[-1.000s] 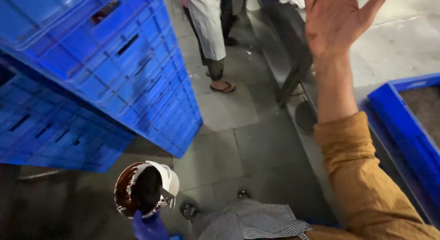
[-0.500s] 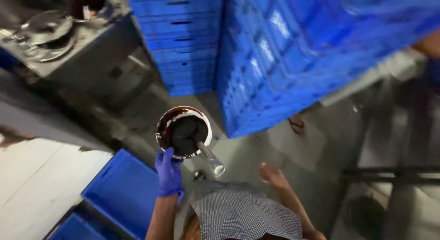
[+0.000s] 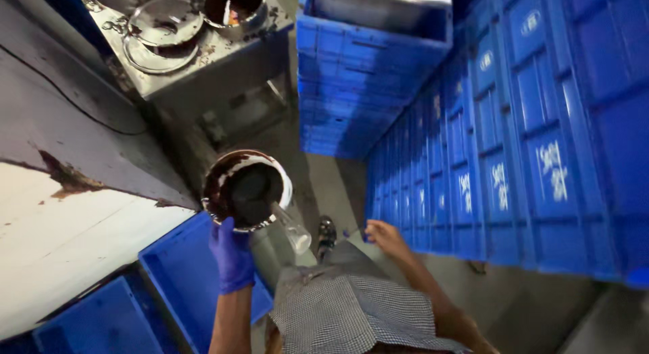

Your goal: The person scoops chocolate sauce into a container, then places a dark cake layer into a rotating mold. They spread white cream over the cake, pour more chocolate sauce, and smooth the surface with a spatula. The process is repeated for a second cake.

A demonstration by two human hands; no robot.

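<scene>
place: food-production workshop | signs: stacked blue crates [image 3: 514, 144], stained steel machine [image 3: 196, 56], concrete floor [image 3: 338, 185]

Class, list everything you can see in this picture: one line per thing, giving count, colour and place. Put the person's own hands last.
Round container: one, metal, coated dark brown inside, centre, held up from below.
Clear handle or tool: one, sticking out of the container's lower right rim.
Stacked crates: many, blue, a wall along the right and top centre.
Open crates: at least two, blue, lower left on the floor.
Metal stand: one, grey and stained, top left, carrying round pans.
Slab surface: one, white with rusty marks, left.
Checked garment: one, black and white, bottom centre.
Left hand: blue glove, gripping the container's rim.
Right hand: bare, near the stacked crates; what it holds cannot be told.
</scene>
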